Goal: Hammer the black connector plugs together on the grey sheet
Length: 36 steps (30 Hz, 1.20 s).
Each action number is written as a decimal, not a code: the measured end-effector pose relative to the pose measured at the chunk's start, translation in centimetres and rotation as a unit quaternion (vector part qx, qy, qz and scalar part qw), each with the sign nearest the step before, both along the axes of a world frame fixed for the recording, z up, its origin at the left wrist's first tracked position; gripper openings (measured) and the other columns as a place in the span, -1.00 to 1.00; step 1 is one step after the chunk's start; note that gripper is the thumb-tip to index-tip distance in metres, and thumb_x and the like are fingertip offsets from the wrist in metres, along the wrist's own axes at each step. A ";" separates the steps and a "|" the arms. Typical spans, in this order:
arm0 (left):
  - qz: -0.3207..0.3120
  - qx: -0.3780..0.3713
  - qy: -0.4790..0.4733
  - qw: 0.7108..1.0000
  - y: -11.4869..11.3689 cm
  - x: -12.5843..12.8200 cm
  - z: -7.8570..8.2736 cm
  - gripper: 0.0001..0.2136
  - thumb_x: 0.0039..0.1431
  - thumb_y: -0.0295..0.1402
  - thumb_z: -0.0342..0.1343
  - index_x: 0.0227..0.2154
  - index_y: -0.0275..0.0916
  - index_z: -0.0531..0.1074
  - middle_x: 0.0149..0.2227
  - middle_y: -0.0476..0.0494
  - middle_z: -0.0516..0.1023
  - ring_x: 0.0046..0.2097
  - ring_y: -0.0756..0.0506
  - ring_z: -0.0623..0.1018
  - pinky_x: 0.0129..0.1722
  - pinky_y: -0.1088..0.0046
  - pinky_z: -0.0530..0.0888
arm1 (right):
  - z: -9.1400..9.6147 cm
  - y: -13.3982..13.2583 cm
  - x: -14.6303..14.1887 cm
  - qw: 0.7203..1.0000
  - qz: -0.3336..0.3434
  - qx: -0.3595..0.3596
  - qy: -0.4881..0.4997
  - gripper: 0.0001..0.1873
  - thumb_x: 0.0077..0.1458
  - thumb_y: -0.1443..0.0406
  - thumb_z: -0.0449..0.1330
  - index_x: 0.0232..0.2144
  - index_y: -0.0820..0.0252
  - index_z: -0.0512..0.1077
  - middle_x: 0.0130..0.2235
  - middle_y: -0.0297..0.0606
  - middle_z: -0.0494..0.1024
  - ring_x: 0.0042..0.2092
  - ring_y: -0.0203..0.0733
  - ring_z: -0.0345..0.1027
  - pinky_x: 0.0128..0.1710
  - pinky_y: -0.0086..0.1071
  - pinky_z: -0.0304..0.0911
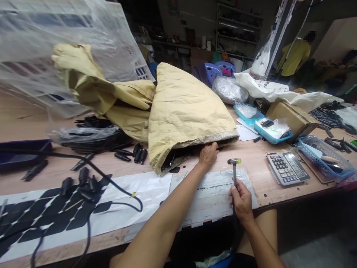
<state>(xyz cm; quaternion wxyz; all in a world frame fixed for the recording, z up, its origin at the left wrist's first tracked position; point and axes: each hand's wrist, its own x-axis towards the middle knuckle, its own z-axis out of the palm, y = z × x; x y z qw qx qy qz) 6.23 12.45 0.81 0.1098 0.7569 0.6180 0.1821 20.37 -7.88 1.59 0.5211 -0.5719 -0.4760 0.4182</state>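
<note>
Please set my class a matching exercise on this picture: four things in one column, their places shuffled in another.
Things
1. small hammer
2. left hand
3. calculator
4. purple tray

Places
A. close by the blue mesh basket
B. at the picture's left edge
C. in the right hand
D. at the open mouth of the tan sack

Pairs: 1-C, 2-D, 3-A, 4-B

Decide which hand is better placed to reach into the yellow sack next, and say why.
Probably the left hand: it is at the open mouth of the yellow sack. The right hand holds a hammer and is nearer the front edge of the table.
</note>
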 end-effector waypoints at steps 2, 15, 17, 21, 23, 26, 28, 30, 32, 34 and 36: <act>-0.015 0.013 0.010 1.000 -0.3 -0.2 -0.1 -0.72 0.28 -0.29 0.07 0.03 -0.14 0.37 -0.14 -0.23 0.59 -0.07 -0.23 0.52 -0.11 0.34 0.37 | -0.1 0.0 0.0 1.000 0.000 0.001 -0.005 -0.59 0.24 0.12 0.12 0.01 0.26 0.41 -0.50 -0.43 0.35 -0.59 -0.35 0.23 -0.58 -0.46 0.20; -0.064 0.042 0.066 0.995 -0.6 -0.2 0.3 -0.80 0.29 -0.25 0.04 -0.14 -0.13 0.51 -0.09 -0.22 0.54 0.00 -0.28 0.41 -0.03 0.16 0.30 | -0.3 0.1 0.1 0.999 -0.002 0.016 -0.035 -0.67 0.25 0.14 0.10 -0.06 0.24 0.42 -0.51 -0.45 0.36 -0.60 -0.35 0.24 -0.58 -0.46 0.20; -0.051 0.044 0.076 0.995 -0.5 0.2 0.3 -0.79 0.29 -0.22 0.04 -0.20 -0.17 0.53 -0.09 -0.27 0.51 -0.01 -0.29 0.40 -0.05 0.17 0.30 | -0.5 0.1 0.1 0.999 -0.002 0.017 -0.034 -0.68 0.25 0.15 0.10 -0.07 0.23 0.42 -0.51 -0.45 0.36 -0.60 -0.35 0.24 -0.58 -0.47 0.20; -0.076 0.086 0.075 0.991 -1.0 0.3 0.3 -0.79 0.30 -0.26 0.03 -0.24 -0.22 0.55 -0.13 -0.30 0.47 -0.02 -0.29 0.36 -0.04 0.16 0.26 | -0.7 0.3 0.2 0.999 -0.006 0.022 -0.034 -0.68 0.24 0.14 0.11 -0.07 0.23 0.42 -0.52 -0.46 0.36 -0.60 -0.35 0.25 -0.58 -0.47 0.20; -0.097 0.116 0.056 0.987 -1.8 -0.4 0.6 -0.79 0.29 -0.27 0.05 -0.22 -0.21 0.55 -0.16 -0.29 0.47 -0.03 -0.27 0.35 -0.02 0.16 0.24 | -0.8 0.3 0.2 0.999 -0.005 0.021 -0.034 -0.66 0.23 0.13 0.11 -0.06 0.24 0.42 -0.52 -0.45 0.37 -0.60 -0.35 0.25 -0.59 -0.47 0.21; -0.120 0.126 0.009 0.985 -3.8 -2.1 1.2 -0.80 0.27 -0.26 0.08 -0.17 -0.17 0.56 -0.19 -0.23 0.47 -0.09 -0.23 0.34 -0.04 0.18 0.24 | -0.7 0.3 0.2 0.999 -0.006 0.019 -0.031 -0.62 0.23 0.12 0.12 -0.04 0.26 0.42 -0.52 -0.44 0.37 -0.60 -0.35 0.24 -0.59 -0.47 0.20; -0.153 0.099 -0.024 0.983 -5.7 -3.1 1.4 -0.80 0.27 -0.26 0.09 -0.17 -0.14 0.57 -0.22 -0.19 0.48 -0.12 -0.21 0.35 -0.09 0.22 0.25 | -0.7 0.3 0.2 0.999 -0.008 0.020 -0.025 -0.61 0.23 0.12 0.11 -0.02 0.27 0.42 -0.52 -0.44 0.36 -0.61 -0.35 0.22 -0.60 -0.47 0.19; -0.190 0.057 -0.053 0.979 -7.6 -3.8 1.1 -0.81 0.27 -0.25 0.10 -0.18 -0.12 0.58 -0.26 -0.15 0.47 -0.14 -0.18 0.35 -0.13 0.26 0.26 | -0.6 0.3 0.2 1.000 -0.009 0.018 -0.019 -0.60 0.22 0.12 0.12 -0.01 0.27 0.41 -0.52 -0.43 0.36 -0.60 -0.35 0.22 -0.60 -0.47 0.18; -0.196 0.023 -0.088 0.976 -9.3 -4.0 0.4 -0.81 0.26 -0.24 0.11 -0.16 -0.11 0.57 -0.27 -0.12 0.47 -0.14 -0.17 0.36 -0.11 0.28 0.26 | -0.5 0.4 0.2 1.000 -0.007 0.015 -0.013 -0.58 0.21 0.11 0.13 -0.01 0.28 0.40 -0.51 -0.43 0.37 -0.60 -0.35 0.22 -0.61 -0.47 0.17; -0.176 0.008 -0.130 0.976 -10.3 -4.1 -0.3 -0.79 0.23 -0.26 0.15 -0.11 -0.10 0.55 -0.25 -0.11 0.47 -0.12 -0.16 0.36 -0.09 0.29 0.27 | -0.2 0.4 0.3 1.000 -0.002 0.010 -0.010 -0.57 0.19 0.09 0.14 -0.02 0.28 0.41 -0.51 -0.43 0.37 -0.60 -0.35 0.23 -0.62 -0.47 0.16; -0.154 0.002 -0.170 0.973 -10.7 -4.1 -0.9 -0.74 0.16 -0.27 0.21 -0.08 -0.12 0.53 -0.22 -0.10 0.49 -0.11 -0.16 0.37 -0.07 0.29 0.29 | 0.3 0.4 0.3 1.000 0.008 0.004 -0.005 -0.56 0.17 0.08 0.16 -0.04 0.28 0.41 -0.51 -0.42 0.37 -0.61 -0.36 0.23 -0.63 -0.48 0.15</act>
